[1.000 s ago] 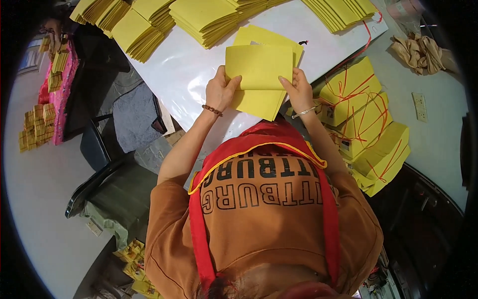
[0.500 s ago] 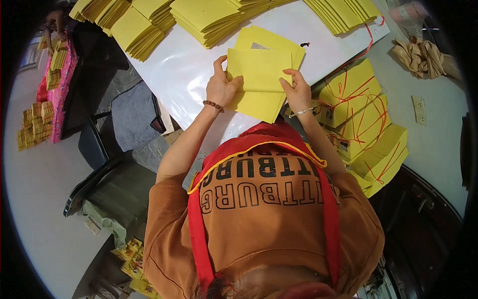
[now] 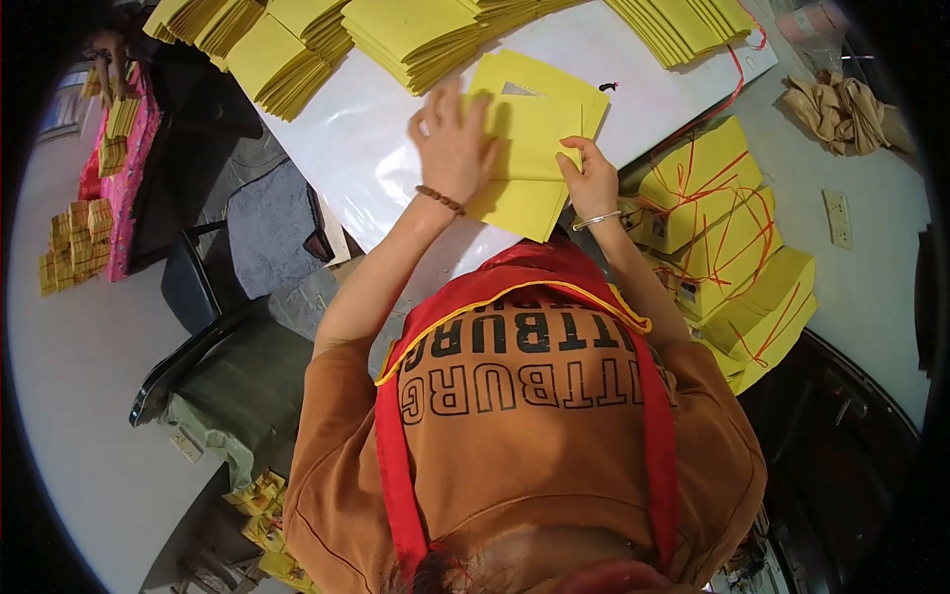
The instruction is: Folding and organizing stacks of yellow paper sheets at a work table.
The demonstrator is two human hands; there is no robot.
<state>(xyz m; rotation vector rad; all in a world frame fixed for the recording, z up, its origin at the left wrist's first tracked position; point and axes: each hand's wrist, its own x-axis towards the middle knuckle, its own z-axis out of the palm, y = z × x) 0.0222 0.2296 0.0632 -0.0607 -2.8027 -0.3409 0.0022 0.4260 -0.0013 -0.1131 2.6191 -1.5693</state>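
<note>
Yellow paper, head view: one top sheet [image 3: 539,139], over lower sheets [image 3: 520,208] of the same colour, near edge of the white bench [image 3: 356,148].

Change: left hand [image 3: 453,150] off its hold. Its grip is wide, fingers spread and slightly blurred, above the left edge of the top sheet; contact cannot be told. Right hand [image 3: 592,178]: grip narrow, thumb and curled fingers at the right edge, apparently holding the top sheet. Judged consequence: the piece now depends on the right hand alone for its hold, leaving the left free.

Difference from the earliest frame: there, both thumbs lie on the top sheet, one at either side; half a second ago, the left thumb is on it with fingers lifted. Now the left hand sits higher and opened out. Grey patch [image 3: 520,89] beyond the sheet, largely covered at first, shows more fully. Right hand nearly unmoved.

Surroundings, little altered: yellow stacks [image 3: 406,40], far side of bench; red-tied yellow bundles [image 3: 712,228], beside the right forearm; crumpled brown paper [image 3: 836,114], farther right; grey cloth [image 3: 277,233], left of bench.
</note>
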